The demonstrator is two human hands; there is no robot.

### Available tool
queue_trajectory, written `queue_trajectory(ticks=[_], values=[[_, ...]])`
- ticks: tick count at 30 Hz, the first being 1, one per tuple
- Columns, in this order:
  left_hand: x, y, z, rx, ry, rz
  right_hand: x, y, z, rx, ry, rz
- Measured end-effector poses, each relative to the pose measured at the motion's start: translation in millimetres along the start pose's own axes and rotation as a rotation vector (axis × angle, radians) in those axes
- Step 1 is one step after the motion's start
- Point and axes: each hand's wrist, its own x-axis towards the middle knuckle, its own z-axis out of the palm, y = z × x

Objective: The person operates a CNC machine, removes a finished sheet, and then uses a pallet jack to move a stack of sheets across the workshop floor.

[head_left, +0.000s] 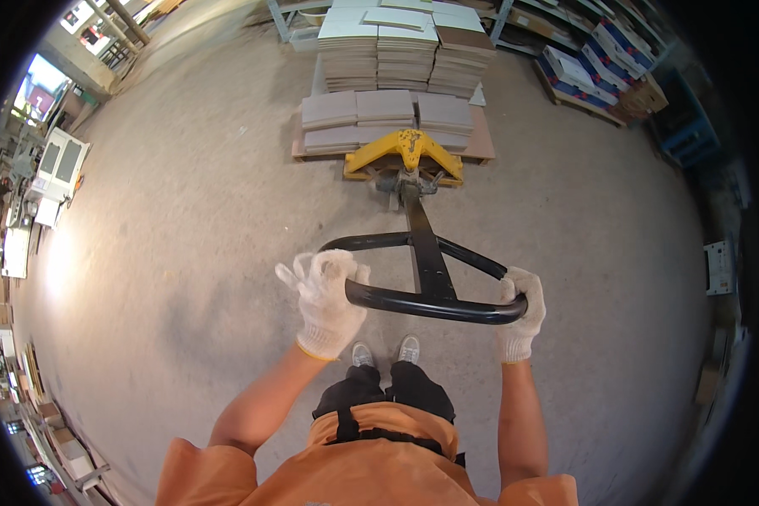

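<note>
Both my hands wear white knit gloves and are at the black loop handle (438,306) of a yellow pallet jack (410,150). My left hand (325,295) is closed on the handle's left corner, with a couple of fingers sticking out to the left; the glove hides that corner. Around the right corner wraps my right hand (524,304), closed on the bar. From the handle a dark shaft runs away from me to the jack's yellow body. Beyond it, a wooden pallet (481,143) carries stacks of pale flat boards (358,110); the jack's forks are hidden.
Taller board stacks (379,59) rise behind the low ones. At the far right, blue-and-white boxes (569,72) sit on another pallet near metal shelving. Machines and a white cabinet (59,164) line the left side. My shoes (409,348) stand on the concrete floor below the handle.
</note>
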Motion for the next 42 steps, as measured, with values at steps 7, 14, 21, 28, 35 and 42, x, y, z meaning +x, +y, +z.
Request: queue_trajectory(ticks=[7, 14, 21, 28, 35, 42], values=[[-111, -19, -1, -0.086, -0.03, -0.008, -96, 27, -5, 0.023, -0.073, -0.125], [-156, -34, -10, -0.084, -0.249, -0.069, -117, 9, -27, -0.345, -0.395, -0.254], [37, -24, 21, -0.026, 0.256, -0.031, 42, -54, 29, -0.459, -0.188, -0.383], [-109, -49, 10, -0.221, 0.101, -0.042, -90, -26, 11, -0.45, -0.385, -0.421], [-225, -91, 8, -0.066, -0.545, -0.056, -160, -20, 10, -0.584, -0.858, -0.22], [-6, -61, 28, -0.035, 0.141, -0.11, 12, -58, 43, -0.587, -0.398, -0.353]])
